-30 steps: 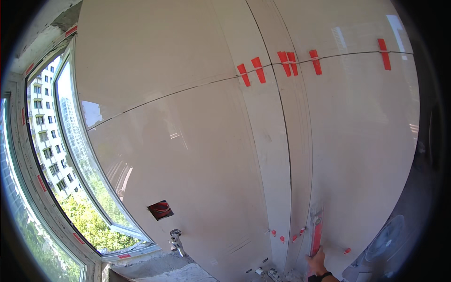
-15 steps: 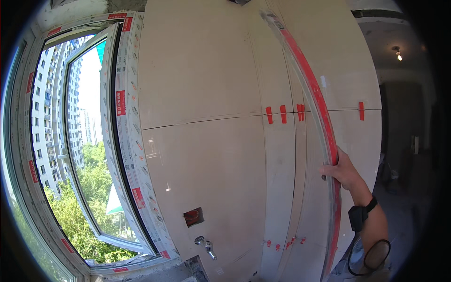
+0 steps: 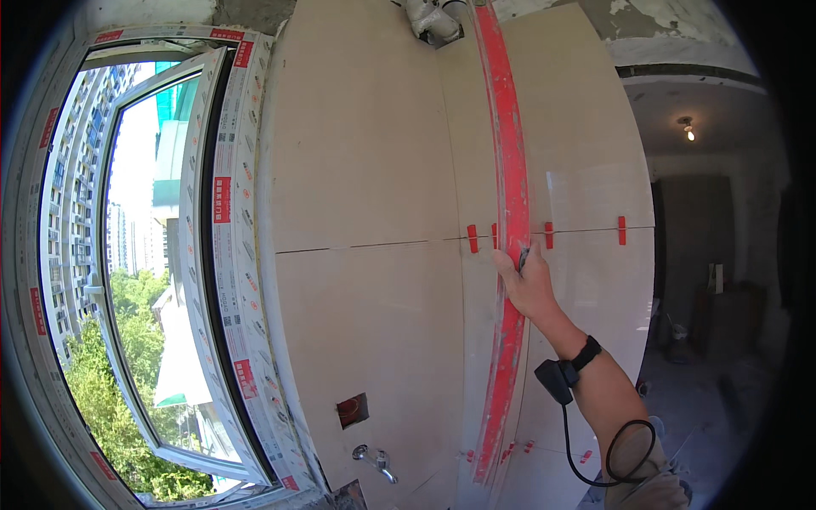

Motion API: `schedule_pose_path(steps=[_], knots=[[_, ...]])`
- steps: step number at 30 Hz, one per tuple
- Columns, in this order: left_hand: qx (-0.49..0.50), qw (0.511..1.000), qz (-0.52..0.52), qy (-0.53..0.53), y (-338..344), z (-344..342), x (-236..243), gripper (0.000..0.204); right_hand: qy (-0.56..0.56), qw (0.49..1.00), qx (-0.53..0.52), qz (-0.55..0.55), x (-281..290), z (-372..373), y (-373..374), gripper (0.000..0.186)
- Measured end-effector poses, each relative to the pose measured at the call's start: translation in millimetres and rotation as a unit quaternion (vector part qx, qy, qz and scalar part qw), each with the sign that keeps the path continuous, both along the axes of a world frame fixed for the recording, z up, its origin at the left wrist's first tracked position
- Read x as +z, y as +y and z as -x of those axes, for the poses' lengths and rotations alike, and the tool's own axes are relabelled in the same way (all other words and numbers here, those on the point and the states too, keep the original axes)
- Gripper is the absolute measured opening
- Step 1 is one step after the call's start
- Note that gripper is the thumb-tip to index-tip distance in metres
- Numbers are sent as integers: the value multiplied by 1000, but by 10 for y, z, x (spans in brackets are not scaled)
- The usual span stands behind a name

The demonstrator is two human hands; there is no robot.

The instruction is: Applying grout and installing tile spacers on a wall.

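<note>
My right hand (image 3: 530,285) grips a long red straightedge (image 3: 510,136), scuffed and dusty, held upright against the pale tiled wall (image 3: 365,161) over the narrow vertical strip. My forearm rises from the lower right, wearing a black strapped device (image 3: 554,379) with a looped cable. Red wedge clips (image 3: 621,229) sit along the horizontal tile joint, some partly hidden behind the straightedge, with smaller ones lower down. My left hand is out of view.
An open window (image 3: 106,289) with taped frames fills the left side, facing buildings and trees. A chrome tap (image 3: 382,463) is below a square cutout (image 3: 352,410). A plastic-covered pipe (image 3: 432,19) is at the top. A dim room with a lit bulb (image 3: 690,133) lies beyond the right edge.
My right hand has raised the straightedge from low on the right, then moved it left from a slanted position to upright over the tile seam. The view has shifted too.
</note>
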State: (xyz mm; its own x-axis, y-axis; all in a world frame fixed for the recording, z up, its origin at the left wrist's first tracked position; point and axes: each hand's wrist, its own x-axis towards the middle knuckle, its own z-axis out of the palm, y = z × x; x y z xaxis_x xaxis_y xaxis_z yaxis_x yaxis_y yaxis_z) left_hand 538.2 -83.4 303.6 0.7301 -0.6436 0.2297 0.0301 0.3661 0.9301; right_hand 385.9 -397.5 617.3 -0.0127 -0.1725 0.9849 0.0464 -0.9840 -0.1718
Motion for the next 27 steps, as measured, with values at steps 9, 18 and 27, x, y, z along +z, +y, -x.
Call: schedule_pose_path(steps=[9,18,27], knots=[[-6,1000,-7,24,156,-309,-222,28,29,990,-119,-65,-72,-1362,25,49],[4,995,-27,96,208,-682,-814,28,80,990,-101,-60,130,-2069,205,46],[-15,988,-39,148,92,-915,-1328,27,60,988,-135,-52,99,-2192,292,43]])
